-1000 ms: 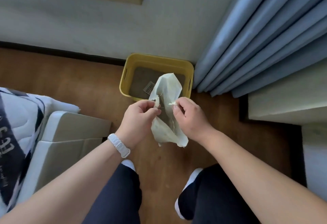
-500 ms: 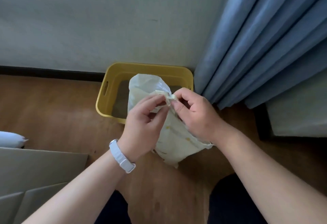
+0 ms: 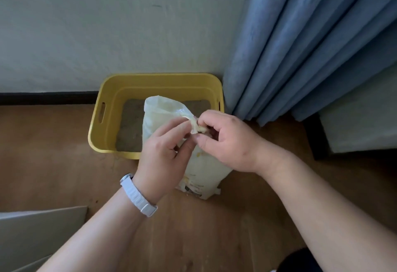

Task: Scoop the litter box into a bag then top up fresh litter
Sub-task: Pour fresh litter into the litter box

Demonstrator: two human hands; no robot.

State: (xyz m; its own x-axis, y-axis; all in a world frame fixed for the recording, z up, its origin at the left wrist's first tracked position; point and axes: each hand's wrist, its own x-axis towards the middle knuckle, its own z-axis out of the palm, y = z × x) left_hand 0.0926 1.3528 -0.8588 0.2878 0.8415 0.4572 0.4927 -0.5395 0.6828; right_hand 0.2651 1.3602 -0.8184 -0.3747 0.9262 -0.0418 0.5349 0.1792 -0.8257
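Observation:
A yellow litter box [image 3: 101,128] with grey litter in it stands on the wooden floor against the wall. In front of it, partly over its near rim, I hold a pale plastic bag [image 3: 161,113] upright, its bottom close to the floor. My left hand [image 3: 165,153] and my right hand [image 3: 223,140] both pinch the bag's rolled top edge, fingertips nearly touching. The bag's mouth stands partly open towards the box. What is inside the bag is hidden. No scoop is in sight.
A blue curtain [image 3: 300,46] hangs right of the box, reaching the floor. A pale wall with a dark skirting board [image 3: 47,98] runs behind. A grey padded piece [image 3: 32,235] lies at the lower left, a pale block [image 3: 361,125] at the right.
The view has moved closer to the box. The bag has turned upright and my hands have come together at its top edge, which now looks rolled between my fingers.

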